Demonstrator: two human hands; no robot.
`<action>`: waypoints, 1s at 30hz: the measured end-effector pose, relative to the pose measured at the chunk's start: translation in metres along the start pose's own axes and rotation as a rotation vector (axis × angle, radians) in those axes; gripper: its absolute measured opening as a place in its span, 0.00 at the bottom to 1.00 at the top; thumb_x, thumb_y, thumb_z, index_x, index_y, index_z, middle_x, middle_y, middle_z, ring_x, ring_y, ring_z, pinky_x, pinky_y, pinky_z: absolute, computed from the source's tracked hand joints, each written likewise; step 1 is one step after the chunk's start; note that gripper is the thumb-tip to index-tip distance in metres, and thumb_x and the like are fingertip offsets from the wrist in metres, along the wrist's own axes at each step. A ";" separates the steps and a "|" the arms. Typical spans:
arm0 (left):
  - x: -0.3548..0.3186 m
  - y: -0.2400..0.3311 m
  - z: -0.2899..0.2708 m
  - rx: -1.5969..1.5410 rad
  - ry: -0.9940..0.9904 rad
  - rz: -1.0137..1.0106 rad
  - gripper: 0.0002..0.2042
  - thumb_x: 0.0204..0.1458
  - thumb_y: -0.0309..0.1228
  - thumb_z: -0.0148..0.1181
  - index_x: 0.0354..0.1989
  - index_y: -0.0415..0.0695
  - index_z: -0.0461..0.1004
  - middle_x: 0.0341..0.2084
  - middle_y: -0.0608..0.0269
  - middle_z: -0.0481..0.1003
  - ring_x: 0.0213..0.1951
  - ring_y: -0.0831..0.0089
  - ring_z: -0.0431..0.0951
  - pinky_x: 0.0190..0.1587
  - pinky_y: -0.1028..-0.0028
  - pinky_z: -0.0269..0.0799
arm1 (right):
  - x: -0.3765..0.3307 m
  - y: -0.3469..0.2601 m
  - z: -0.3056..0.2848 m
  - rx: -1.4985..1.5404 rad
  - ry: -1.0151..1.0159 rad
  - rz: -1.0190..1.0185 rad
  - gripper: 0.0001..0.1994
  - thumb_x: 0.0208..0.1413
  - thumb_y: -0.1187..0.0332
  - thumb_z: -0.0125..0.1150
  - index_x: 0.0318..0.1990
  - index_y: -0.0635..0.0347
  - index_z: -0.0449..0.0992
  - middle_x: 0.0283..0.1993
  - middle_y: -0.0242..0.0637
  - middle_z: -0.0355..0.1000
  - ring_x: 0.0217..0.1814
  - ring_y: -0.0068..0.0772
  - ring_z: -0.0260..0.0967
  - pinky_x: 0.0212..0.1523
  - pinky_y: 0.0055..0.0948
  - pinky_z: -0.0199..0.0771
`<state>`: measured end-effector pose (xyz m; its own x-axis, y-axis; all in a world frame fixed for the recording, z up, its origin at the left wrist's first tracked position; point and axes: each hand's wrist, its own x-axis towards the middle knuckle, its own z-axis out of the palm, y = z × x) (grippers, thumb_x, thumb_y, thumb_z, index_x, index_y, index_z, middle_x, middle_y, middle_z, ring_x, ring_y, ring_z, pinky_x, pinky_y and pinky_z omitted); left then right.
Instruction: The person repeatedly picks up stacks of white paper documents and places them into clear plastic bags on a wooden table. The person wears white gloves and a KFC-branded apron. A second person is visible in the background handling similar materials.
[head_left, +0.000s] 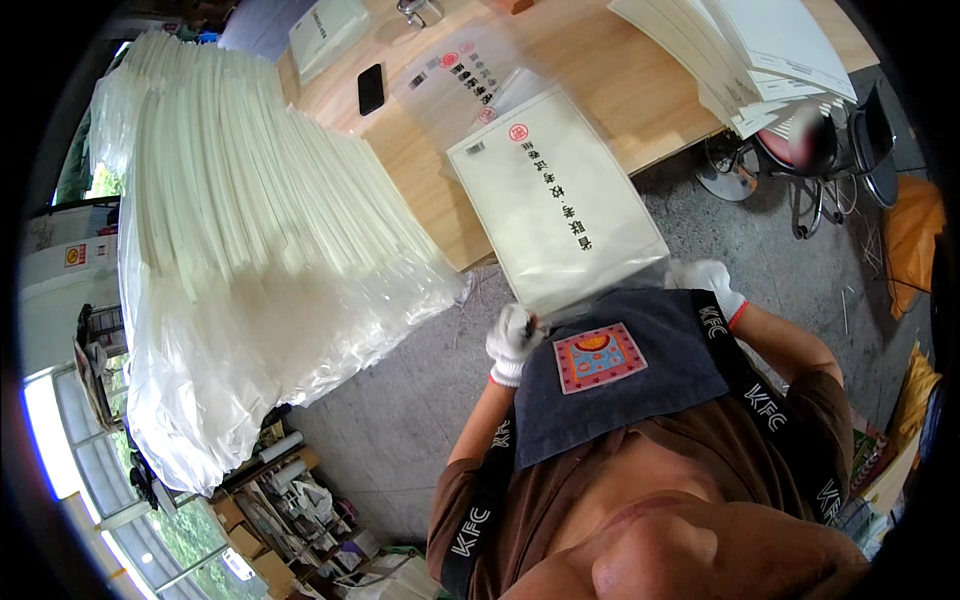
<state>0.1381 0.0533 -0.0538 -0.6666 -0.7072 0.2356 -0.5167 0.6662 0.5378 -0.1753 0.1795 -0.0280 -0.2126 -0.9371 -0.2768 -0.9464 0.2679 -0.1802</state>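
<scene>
A clear plastic bag (555, 185) with pale sheets inside and dark and red print on its front lies at the table's near edge, its lower end overhanging toward my apron. My left hand (513, 343), in a white knitted glove, is closed at the bag's lower left corner. At its lower right corner is my right hand (712, 284), gloved in white with a red cuff; its fingers are pinched at the bag's edge and partly out of sight. Under the bag lie other printed clear bags (455, 75).
A tall row of pale plastic bags (250, 190) stands at the left. The wooden table (590, 60) holds a black phone (371, 89), another packed bag (328, 35), a glass vessel (418, 12) and stacked paper sheets (770, 45). A chair (800, 150) stands beyond its right edge.
</scene>
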 end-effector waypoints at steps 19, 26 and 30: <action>0.106 0.010 -0.014 -0.524 0.005 -0.476 0.18 0.55 0.45 0.53 0.33 0.38 0.70 0.29 0.54 0.75 0.35 0.70 0.74 0.39 0.70 0.68 | 0.126 0.009 0.090 1.820 -0.033 0.301 0.16 0.59 0.60 0.52 0.50 0.58 0.69 0.42 0.33 0.71 0.48 0.26 0.67 0.47 0.25 0.67; 0.134 0.163 -0.216 -0.096 0.262 0.214 0.08 0.50 0.31 0.59 0.35 0.42 0.71 0.26 0.56 0.72 0.28 0.62 0.74 0.30 0.70 0.69 | 0.118 -0.086 -0.093 1.914 -0.062 -0.295 0.21 0.59 0.61 0.51 0.56 0.65 0.64 0.54 0.41 0.67 0.56 0.32 0.64 0.56 0.31 0.63; 0.086 0.169 -0.322 0.576 1.006 0.027 0.18 0.53 0.37 0.55 0.49 0.38 0.71 0.41 0.57 0.74 0.42 0.67 0.77 0.39 0.71 0.75 | 0.173 -0.142 -0.206 0.884 0.497 -1.012 0.18 0.57 0.62 0.50 0.52 0.63 0.68 0.48 0.43 0.67 0.49 0.37 0.64 0.51 0.30 0.63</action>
<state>0.1662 0.0290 0.3177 -0.0864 -0.3875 0.9178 -0.8494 0.5100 0.1353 -0.1279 -0.0667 0.1438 0.2137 -0.7360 0.6424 -0.3197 -0.6740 -0.6660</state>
